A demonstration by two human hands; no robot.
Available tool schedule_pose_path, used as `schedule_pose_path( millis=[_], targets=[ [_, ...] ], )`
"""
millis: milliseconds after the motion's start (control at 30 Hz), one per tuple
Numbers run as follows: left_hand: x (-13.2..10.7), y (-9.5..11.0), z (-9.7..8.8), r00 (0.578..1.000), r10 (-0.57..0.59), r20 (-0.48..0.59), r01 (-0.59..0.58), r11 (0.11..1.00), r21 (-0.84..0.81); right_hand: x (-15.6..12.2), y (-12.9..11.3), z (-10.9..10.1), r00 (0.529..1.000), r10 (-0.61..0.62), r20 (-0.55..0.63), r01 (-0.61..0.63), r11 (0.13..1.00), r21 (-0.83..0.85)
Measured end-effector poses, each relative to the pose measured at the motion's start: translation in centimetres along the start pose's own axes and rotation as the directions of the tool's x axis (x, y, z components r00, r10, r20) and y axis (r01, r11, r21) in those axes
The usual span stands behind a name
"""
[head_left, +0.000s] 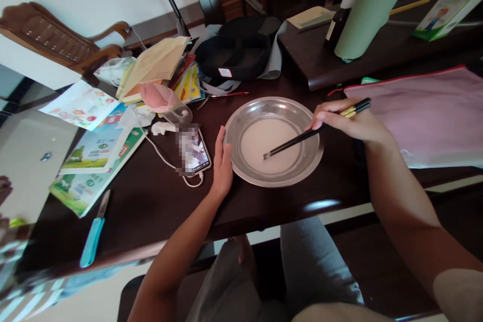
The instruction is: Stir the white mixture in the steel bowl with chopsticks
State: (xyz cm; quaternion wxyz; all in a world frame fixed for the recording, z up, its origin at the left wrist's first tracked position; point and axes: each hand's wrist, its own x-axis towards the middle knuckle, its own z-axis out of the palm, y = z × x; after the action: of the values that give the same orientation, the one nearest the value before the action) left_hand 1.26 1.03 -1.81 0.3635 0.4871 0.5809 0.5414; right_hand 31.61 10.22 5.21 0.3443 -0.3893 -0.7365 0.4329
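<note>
A round metal plate (241, 115) holding a pale, milky liquid sits on the dark wooden table (158, 201) in front of me. My right hand (349, 119) is closed around a pair of black chopsticks (302, 137) whose tips rest in the liquid near the plate's middle. My left hand (222, 163) lies against the plate's left rim, fingers straight and together, holding nothing.
A phone (194, 151) on a white cable lies just left of my left hand. Books and papers (98, 153), a blue-handled knife (92, 239) and a pink object clutter the left. A black bag (236, 50), green cylinder (372, 7) and pink folder (426, 110) stand behind and right.
</note>
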Motion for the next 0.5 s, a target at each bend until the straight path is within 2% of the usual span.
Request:
schedule_pose_path(
  millis=[67,133,200,233,300,433,500],
  targets=[
    [0.0,0.0,0.0,1.000,0.002,0.001,-0.001,1.000,-0.009,0.1,0.1,0.1,0.999,-0.008,-0.040,0.006,0.999,-0.043],
    [0.0,0.0,0.1,1.000,0.002,0.005,-0.002,1.000,-0.012,0.2,0.3,-0.2,0.985,-0.012,-0.169,0.002,0.998,-0.059],
    [0.0,0.1,0.0,1.000,0.001,0.005,-0.001,1.000,-0.009,0.2,0.5,-0.7,0.962,-0.011,-0.274,0.008,1.000,-0.014],
    [0.0,0.1,0.0,1.000,-0.001,0.004,0.001,1.000,-0.007,0.1,0.5,-1.0,0.958,-0.009,-0.286,0.015,1.000,0.018],
    [0.0,0.2,0.0,1.000,-0.002,0.003,0.002,1.000,-0.003,0.0,0.5,-1.0,0.975,-0.008,-0.223,0.021,0.998,0.057],
    [0.0,0.2,0.1,1.000,-0.002,0.002,0.002,1.000,0.002,-0.1,0.0,0.0,1.000,-0.021,0.008,0.021,1.000,0.010],
    [0.0,0.2,0.2,1.000,-0.004,0.001,0.004,1.000,0.000,0.0,0.0,0.3,1.000,-0.024,0.009,0.024,1.000,-0.018]
  ],
)
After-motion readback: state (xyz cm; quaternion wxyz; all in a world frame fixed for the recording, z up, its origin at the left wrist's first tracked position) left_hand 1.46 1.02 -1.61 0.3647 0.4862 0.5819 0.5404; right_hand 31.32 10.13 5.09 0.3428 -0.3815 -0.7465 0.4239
